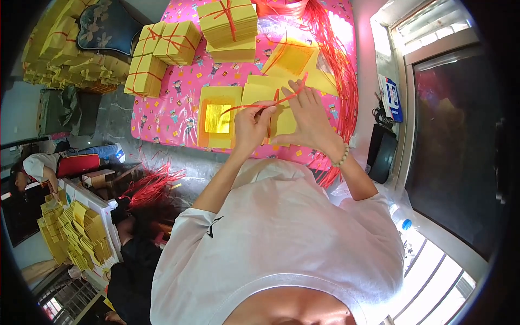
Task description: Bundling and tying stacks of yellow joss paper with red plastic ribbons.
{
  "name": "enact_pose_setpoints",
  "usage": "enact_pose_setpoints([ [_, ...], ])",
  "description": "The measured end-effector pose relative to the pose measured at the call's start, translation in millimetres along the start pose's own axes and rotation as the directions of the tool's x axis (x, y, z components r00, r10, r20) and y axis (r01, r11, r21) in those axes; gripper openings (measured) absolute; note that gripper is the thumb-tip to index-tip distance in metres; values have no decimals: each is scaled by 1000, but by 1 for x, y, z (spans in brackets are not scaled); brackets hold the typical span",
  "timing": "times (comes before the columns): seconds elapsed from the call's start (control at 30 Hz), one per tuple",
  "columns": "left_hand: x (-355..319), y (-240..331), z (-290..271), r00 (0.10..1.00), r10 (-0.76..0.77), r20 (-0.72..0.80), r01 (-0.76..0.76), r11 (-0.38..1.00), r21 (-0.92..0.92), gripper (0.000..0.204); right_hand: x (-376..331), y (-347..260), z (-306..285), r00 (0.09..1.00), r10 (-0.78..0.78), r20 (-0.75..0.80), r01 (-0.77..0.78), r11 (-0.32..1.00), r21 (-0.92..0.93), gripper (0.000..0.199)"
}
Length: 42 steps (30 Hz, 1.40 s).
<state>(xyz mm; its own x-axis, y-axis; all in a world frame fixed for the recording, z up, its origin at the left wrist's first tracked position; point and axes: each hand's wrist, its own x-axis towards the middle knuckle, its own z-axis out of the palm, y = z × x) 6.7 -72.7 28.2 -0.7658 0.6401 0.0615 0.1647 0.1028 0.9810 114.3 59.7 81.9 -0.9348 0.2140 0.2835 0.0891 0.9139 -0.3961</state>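
Red plastic strapping [287,98] crosses a stack of yellow paper [259,91] at the table's near edge. My left hand [252,125] is closed on this strip in a pinch, just over the stack. Flat on the stack's right part lies my right hand [309,120], its fingers spread and a beaded bracelet at the wrist. A second length of red strip runs down the stack between the hands. Beside my left hand is yellow paper with a shiny gold square [218,119] framed in orange. Farther right lies more yellow paper with an orange patch [295,58].
Tied yellow bundles [176,43] stand at the table's far left, and a taller tied stack [230,24] at the far middle. Loose red strips [340,70] hang along the right edge of the pink patterned table [162,116]. Another person [43,165] is at lower left near yellow piles [81,233].
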Motion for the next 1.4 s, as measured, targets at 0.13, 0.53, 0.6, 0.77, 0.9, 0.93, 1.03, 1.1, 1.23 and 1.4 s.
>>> enact_pose_setpoints([
  [0.13, 0, 4, -4, 996, -77, 39, 76, 997, 19, 17, -6, 0, 17, 977, 54, 207, -29, 992, -119, 120],
  [0.53, -8, -3, 1, 1000, -1, 16, 4, 987, -161, 14, -10, -5, 27, 973, 104, 207, -91, 993, -72, 107],
  [0.6, -6, 1, 0, 999, -21, 48, 26, 992, -122, 13, -7, -3, 26, 966, 102, 238, -90, 994, -61, 108],
  [0.77, 0, 8, 1, 992, 72, 100, -73, 997, 8, 13, -8, 1, 29, 983, 81, 164, -81, 997, -7, 108],
  [0.9, -1, 6, 1, 998, 20, 64, -20, 1000, 1, 14, -2, 6, 18, 986, 61, 152, -85, 983, 160, 107],
  [0.93, -1, 6, 2, 999, 32, 33, -32, 999, -23, 14, 2, 4, 11, 996, 62, 68, -76, 969, 236, 92],
  [1.03, -2, 11, -1, 998, -26, 60, 25, 1000, 11, 15, 5, 16, 13, 996, 83, -11, -67, 866, 495, 55],
  [1.1, -3, 12, 0, 998, -20, 55, 22, 999, -42, 15, 3, 18, 17, 995, 98, -3, -71, 748, 660, 35],
  [1.23, -3, 4, -1, 996, 87, -32, -91, 985, -145, 15, -5, 8, 24, 910, 359, -208, -190, 806, 561, 13],
  [1.4, 0, 1, -20, 956, 288, 62, -294, 926, 237, 13, -25, 13, 34, 828, 520, -208, -371, 788, 491, 17],
])
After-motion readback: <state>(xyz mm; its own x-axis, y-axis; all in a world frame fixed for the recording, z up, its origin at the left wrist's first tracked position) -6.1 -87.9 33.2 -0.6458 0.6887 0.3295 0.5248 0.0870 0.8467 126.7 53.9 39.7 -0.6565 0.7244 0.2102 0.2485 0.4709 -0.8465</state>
